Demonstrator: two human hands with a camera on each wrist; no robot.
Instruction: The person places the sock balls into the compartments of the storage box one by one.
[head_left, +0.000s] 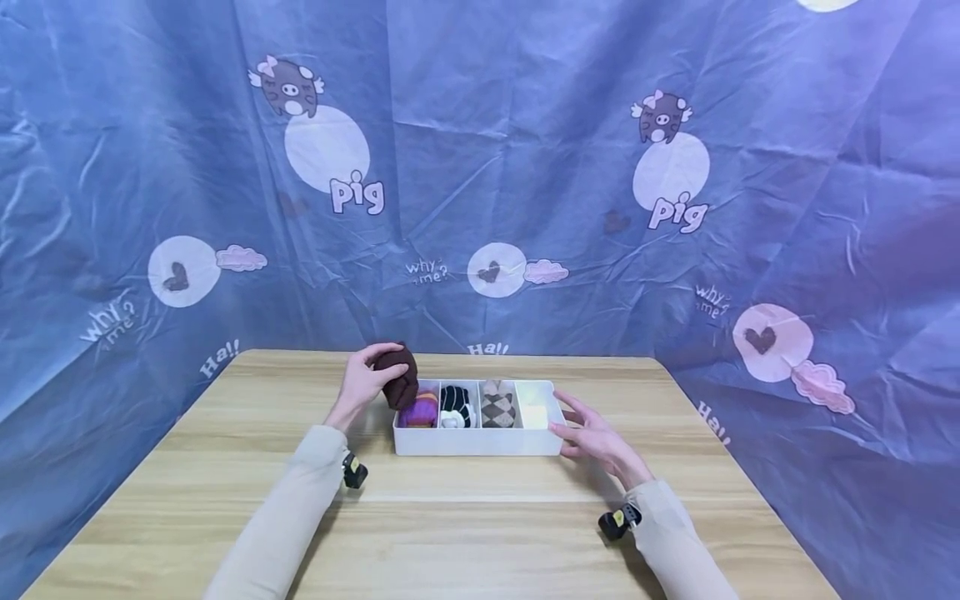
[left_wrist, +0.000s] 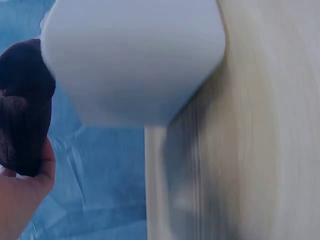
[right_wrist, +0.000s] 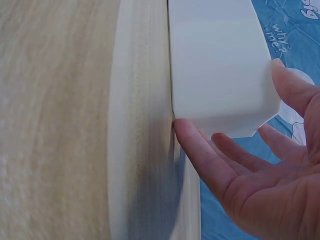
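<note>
The left hand (head_left: 365, 382) grips a dark brown rolled sock bundle (head_left: 397, 377) just above the leftmost end of the white divided box (head_left: 477, 442), over the compartment that already holds an orange-and-purple roll (head_left: 418, 410). The right hand (head_left: 596, 440) lies with fingers spread wide against the box's right end, apparently steadying it. The bundle looks soft, plump and tightly balled.

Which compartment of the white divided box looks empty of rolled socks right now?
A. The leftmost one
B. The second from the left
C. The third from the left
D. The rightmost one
D: in the head view the white box holds an orange-purple roll, a black-white roll and an argyle roll in its first three compartments, while the rightmost compartment shows only its pale floor, next to the right hand.
</note>
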